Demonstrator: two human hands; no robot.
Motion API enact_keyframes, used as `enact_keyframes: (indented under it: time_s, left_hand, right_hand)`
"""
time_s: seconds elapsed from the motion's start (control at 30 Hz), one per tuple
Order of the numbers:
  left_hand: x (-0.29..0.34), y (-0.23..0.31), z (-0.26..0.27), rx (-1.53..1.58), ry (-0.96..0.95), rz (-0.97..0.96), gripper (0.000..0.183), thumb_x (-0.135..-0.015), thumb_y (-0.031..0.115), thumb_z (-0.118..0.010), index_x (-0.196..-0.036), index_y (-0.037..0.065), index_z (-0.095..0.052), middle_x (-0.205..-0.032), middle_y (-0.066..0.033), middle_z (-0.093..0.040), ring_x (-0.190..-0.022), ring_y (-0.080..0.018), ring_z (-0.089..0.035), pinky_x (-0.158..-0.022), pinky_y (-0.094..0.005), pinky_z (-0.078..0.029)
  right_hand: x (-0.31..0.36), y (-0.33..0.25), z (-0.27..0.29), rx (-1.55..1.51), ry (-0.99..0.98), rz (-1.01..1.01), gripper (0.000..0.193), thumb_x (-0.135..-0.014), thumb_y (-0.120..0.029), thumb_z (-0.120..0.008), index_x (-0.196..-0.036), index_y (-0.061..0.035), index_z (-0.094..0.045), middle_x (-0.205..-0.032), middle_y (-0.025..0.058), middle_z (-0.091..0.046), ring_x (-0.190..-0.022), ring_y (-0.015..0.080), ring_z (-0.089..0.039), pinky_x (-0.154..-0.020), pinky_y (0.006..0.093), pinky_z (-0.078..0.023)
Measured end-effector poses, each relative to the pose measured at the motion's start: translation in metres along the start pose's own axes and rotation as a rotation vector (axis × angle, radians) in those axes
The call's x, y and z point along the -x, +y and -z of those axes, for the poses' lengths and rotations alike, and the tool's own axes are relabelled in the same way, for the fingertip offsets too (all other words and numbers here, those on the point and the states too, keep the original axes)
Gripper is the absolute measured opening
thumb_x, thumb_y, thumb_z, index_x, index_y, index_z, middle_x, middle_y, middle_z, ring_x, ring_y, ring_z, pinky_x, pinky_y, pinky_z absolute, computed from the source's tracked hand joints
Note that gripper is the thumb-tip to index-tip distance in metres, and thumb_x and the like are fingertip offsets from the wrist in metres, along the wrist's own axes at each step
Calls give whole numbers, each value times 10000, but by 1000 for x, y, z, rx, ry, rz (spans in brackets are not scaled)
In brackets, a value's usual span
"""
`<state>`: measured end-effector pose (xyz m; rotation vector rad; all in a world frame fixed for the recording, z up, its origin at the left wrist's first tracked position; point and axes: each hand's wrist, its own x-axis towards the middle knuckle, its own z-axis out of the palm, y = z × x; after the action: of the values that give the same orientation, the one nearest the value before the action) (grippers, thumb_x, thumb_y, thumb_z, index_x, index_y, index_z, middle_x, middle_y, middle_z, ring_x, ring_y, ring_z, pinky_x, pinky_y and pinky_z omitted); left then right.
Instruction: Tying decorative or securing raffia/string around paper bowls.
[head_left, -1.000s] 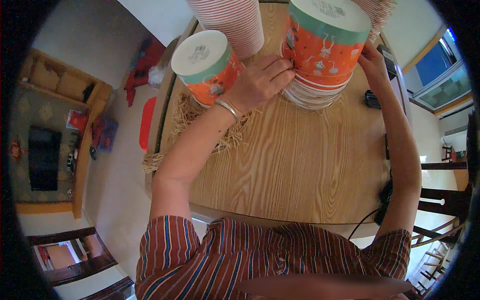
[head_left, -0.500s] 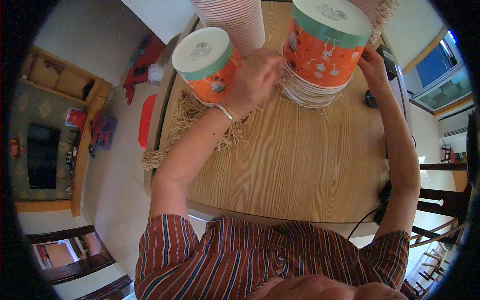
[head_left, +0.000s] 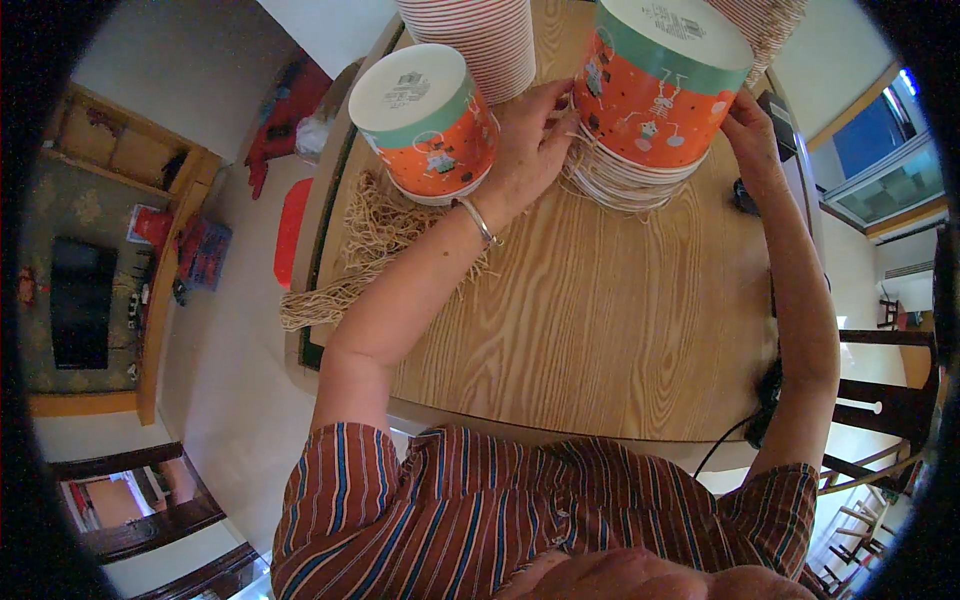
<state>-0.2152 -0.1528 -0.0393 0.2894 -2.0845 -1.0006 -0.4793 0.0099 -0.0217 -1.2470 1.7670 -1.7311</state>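
A stack of upside-down paper buckets [head_left: 650, 110], orange with a green band and a white base, stands on the far part of the table. Loops of pale cord [head_left: 625, 190] hang about its lower rims. My left hand [head_left: 530, 150] is at its left side, thumb and fingers curled against the bucket's edge. Against the right side rests my right hand [head_left: 752, 130], its fingers partly hidden behind the stack. To the left of my left hand is another upside-down orange bucket [head_left: 430, 140]. A heap of tan cords [head_left: 385, 240] lies just nearer than it.
Tall nested stacks of white-and-red rims [head_left: 475, 40] stand at the back. The wooden table [head_left: 590, 340] has dark devices and a black cable [head_left: 725, 447] along its right edge. A red stool [head_left: 292, 232] is at the left, dark chairs [head_left: 885, 400] at the right.
My left hand has moved slightly right and its fingers have come to the stack's left side, uncovering more of the left bucket. My right hand stays at the stack's right side.
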Motion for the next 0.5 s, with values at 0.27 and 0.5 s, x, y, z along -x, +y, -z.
enact_keyframes:
  time_s: [0.27,0.5]
  left_hand:
    - [-5,-3,6,296,-89,167,447,-949,84,-468,-1391,28,-451,-1330,-110,-557,-1254,-193,-493,-1068,-316,-358]
    - [1,-26,12,448,-306,175,684,-855,90,-575,-1478,39,-298,-1432,-102,-442,-1308,-200,-423,-1095,-324,-331]
  right_hand:
    - [9,-5,-8,91,33,3,354,-922,-38,-568,-1275,-26,-550,-1232,64,-611,-1146,167,-564,-1012,310,-419]
    - [20,-24,9,56,-63,30,508,-888,-116,-568,-1374,-16,-457,-1378,118,-504,-1311,216,-436,-1109,360,-308]
